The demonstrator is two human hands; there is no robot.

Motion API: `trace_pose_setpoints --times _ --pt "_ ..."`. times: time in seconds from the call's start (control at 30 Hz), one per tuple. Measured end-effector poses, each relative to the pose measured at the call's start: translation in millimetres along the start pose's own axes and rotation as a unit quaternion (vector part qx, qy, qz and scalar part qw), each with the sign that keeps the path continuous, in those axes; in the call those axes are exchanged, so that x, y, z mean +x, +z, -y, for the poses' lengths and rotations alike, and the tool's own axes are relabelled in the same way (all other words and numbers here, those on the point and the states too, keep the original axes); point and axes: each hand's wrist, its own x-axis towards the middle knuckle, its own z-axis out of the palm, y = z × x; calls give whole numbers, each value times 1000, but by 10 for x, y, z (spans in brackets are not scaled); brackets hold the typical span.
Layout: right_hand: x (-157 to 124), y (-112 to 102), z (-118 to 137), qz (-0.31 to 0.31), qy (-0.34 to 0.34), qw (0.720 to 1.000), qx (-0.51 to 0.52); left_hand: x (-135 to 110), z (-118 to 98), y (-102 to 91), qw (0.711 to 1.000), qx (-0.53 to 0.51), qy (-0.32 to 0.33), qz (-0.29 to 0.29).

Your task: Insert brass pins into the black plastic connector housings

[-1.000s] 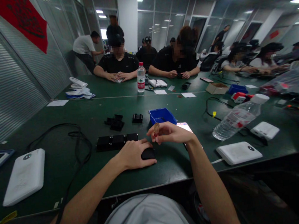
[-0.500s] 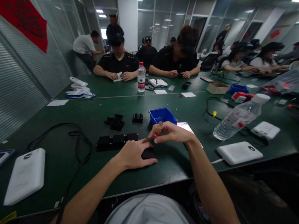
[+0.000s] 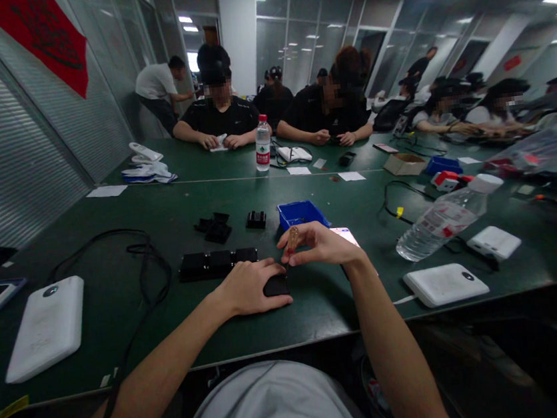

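Note:
My left hand (image 3: 250, 287) is closed around a small black plastic case (image 3: 276, 286) that lies on the green table, thumb on the near side and fingers along the far side. Pinched in my right hand (image 3: 320, 244) is a small screwdriver (image 3: 293, 239) with a clear amber handle. It stands nearly upright, its tip low by the far right corner of the case; whether the tip touches a screw I cannot tell. Left of my hands is a row of black cases (image 3: 218, 264). Beyond them lie loose black parts (image 3: 214, 228) and a black piece (image 3: 256, 220).
A blue tray (image 3: 303, 214) stands just beyond my right hand, with a phone (image 3: 346, 236) partly under the wrist. A water bottle (image 3: 448, 220) and white power bank (image 3: 447, 284) are to the right. Another power bank (image 3: 45, 329) and a black cable (image 3: 150, 250) lie left. Co-workers sit opposite.
My right hand has shifted slightly, and the screwdriver has come more upright with its tip down at the case. My left hand stays on the case.

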Motion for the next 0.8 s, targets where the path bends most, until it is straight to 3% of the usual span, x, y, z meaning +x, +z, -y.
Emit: trace_pose_setpoints --times 0.23,0.5,0.8 --pt "5 4 15 27 -5 999 -15 2 1 -1 1000 -6 4 -1" --pt "41 -16 -32 8 -31 999 -40 9 -5 -10 1000 -3 1 6" --pt "9 -10 25 -9 4 1000 -3 1 -3 -14 1000 -10 8 5"
